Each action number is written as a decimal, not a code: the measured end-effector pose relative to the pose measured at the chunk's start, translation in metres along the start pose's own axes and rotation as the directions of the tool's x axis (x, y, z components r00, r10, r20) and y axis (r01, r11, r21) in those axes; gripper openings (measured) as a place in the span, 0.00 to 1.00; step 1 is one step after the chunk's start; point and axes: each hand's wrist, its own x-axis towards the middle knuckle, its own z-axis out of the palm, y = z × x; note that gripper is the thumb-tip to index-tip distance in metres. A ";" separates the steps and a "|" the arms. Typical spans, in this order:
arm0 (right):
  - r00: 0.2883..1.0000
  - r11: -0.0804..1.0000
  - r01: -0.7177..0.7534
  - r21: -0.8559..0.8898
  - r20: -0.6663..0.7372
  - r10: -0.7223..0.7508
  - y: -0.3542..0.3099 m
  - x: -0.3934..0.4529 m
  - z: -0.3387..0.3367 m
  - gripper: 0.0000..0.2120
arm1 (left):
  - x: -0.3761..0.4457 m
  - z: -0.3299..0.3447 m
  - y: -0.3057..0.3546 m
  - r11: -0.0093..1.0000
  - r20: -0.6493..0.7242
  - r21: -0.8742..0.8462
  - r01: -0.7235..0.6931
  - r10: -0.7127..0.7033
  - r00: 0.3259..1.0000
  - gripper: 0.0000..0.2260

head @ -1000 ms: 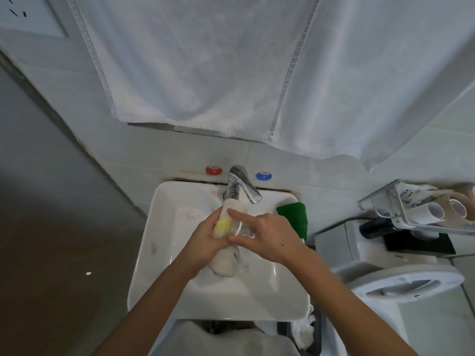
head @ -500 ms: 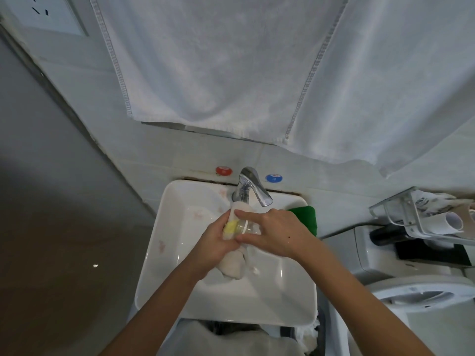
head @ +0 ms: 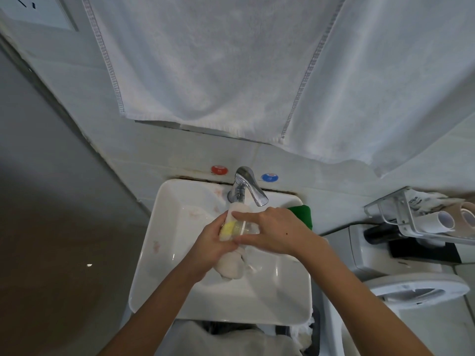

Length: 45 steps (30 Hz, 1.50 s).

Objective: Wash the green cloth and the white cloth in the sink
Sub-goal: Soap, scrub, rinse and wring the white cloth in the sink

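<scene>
Head view: white cloth bunched over the sink basin under the faucet, left hand grip curled around it. Right hand grip pinches a small clear yellow-ended bottle against the cloth. Green cloth lies just right of that grip (partly hidden), on the sink's far right corner.

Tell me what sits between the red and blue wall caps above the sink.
Head view: the chrome faucet stands between the red cap and the blue cap, its spout reaching over the sink.
</scene>
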 end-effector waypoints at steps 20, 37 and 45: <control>0.932 0.960 -0.055 0.275 -0.332 0.148 0.005 -0.013 0.047 0.32 | 0.001 -0.010 -0.010 0.957 0.007 -0.288 0.027 -0.026 1.000 0.26; 0.713 0.241 -0.177 0.954 -0.045 0.700 0.062 0.032 0.135 0.19 | -0.003 -0.013 -0.025 0.960 -0.068 -0.269 0.074 -0.095 0.993 0.29; 0.600 0.144 -0.165 0.976 -0.017 0.800 0.079 0.053 0.134 0.19 | -0.006 -0.016 -0.029 0.971 -0.095 -0.223 0.085 -0.109 0.990 0.30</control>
